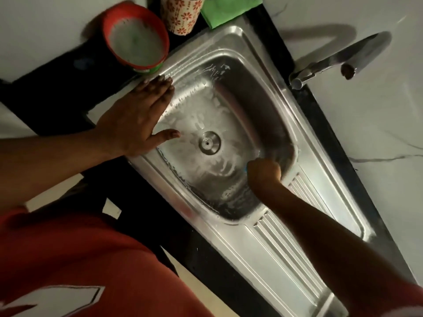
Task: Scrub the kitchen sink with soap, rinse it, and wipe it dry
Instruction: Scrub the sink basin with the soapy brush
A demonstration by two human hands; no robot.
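red shirt (80, 259) nearest, low at the left. above it, left hand (137, 115) laid flat, fingers straight, on the left rim of the sink (231, 34), holding nothing, only bracing. behind, red tub (137, 40) of sudsy water touching that rim, then floral cup (180, 14) and green cloth (229, 8). suds smeared over the basin floor around the drain (209, 143). right hand (265, 171) curled tight at the right wall round a scrubber (246, 168), mostly hidden, seen only as a blue sliver. probably mid-scrub. keep firm pressure, work short overlapping strokes up that wall and into the corners, then along the drainboard ribs (281, 245), bare of foam. dip in the tub again once the lather thins. tap (343, 58) far right, not running; leave off until soaped all over.
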